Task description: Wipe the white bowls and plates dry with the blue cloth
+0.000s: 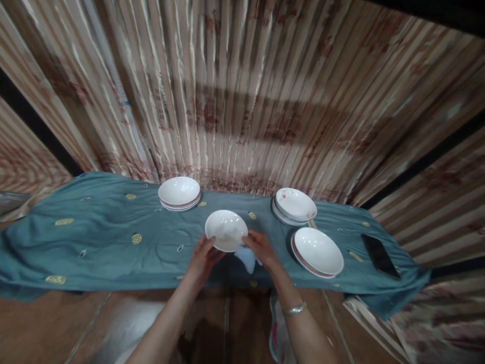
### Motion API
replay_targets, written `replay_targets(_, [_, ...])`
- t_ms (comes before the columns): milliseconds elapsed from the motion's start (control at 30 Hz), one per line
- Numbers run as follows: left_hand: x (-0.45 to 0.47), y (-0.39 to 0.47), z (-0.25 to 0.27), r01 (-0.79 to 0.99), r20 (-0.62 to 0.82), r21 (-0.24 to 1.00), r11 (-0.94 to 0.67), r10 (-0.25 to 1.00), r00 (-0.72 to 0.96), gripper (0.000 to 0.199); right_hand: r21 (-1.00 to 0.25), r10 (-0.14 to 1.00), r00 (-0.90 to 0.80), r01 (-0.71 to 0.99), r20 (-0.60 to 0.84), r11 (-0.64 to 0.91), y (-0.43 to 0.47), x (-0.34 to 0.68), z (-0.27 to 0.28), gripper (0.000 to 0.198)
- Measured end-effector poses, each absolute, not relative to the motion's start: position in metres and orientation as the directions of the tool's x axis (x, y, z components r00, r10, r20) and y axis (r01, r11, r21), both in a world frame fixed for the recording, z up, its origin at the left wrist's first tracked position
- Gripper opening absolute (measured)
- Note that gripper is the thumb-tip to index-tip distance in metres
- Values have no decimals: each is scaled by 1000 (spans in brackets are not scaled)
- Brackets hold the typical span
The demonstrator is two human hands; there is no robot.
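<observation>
A white bowl is held between my two hands over the front middle of the table. My left hand grips its lower left rim, thumb on the inside edge. On the right rim, my right hand pinches the bowl together with a pale blue cloth, which hangs down below the fingers. To the left behind it stands a stack of white bowls. Two more stacks are on the right: flower-patterned plates at the back and white bowls nearer the front.
A green-blue cloth with yellow patterns covers the table. A dark phone lies near its right end. Pleated patterned curtains hang right behind the table, and dark poles slant at the sides.
</observation>
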State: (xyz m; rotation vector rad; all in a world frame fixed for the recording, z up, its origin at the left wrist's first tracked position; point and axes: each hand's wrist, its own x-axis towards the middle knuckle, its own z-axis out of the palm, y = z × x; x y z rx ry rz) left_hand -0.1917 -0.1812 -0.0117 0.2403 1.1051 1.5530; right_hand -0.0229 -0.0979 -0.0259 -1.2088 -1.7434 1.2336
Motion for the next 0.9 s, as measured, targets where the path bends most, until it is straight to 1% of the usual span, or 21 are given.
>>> replay_targets(67, [-189,-183,-13,-639,-412,758,128,855,-317,33,-904,919,-394,395,-7,162,-99,-6,-23,29])
replay_targets(133, [-187,-184,-14,-617,-413,772,153,859,-304,37,-871,927,-375,447,26,205,-100,8,-15,29])
replay_targets(300, [-179,-184,-23,-523,-382,828,201,885,-265,45,-885,972,-148,405,184,229,-108,20,6,36])
replay_targets(367, [-175,-183,-30,-484,-384,845,226,886,-258,50,-883,968,-110,397,224,250,-113,14,6,36])
replay_targets(400, [-173,-182,-33,-472,-389,849,239,887,-250,52,-871,961,-140,405,240,277,-116,11,3,34])
replay_targets(467, [-169,-181,-36,-456,-400,850,263,886,-235,56,-826,924,-288,434,252,361,-121,7,-5,30])
replay_targets(533, [-166,-180,-37,-441,-415,852,282,878,-240,59,-767,869,-436,466,235,441,-124,7,-14,28])
replay_targets(567, [-165,-180,-37,-430,-421,855,290,872,-248,60,-742,849,-479,481,224,467,-124,8,-18,28])
replay_targets(633, [-165,-180,-35,-409,-424,862,300,868,-258,63,-702,837,-496,510,231,496,-125,15,-22,29])
replay_targets(767, [-165,-181,-34,-379,-408,874,305,885,-227,73,-630,818,-471,535,331,563,-126,28,-15,32])
replay_targets(833, [-165,-182,-33,-381,-398,872,307,898,-188,77,-612,792,-486,514,370,601,-128,29,-9,32])
replay_targets(900, [-164,-183,-31,-394,-392,867,306,906,-159,79,-600,756,-535,480,378,640,-131,25,-6,32])
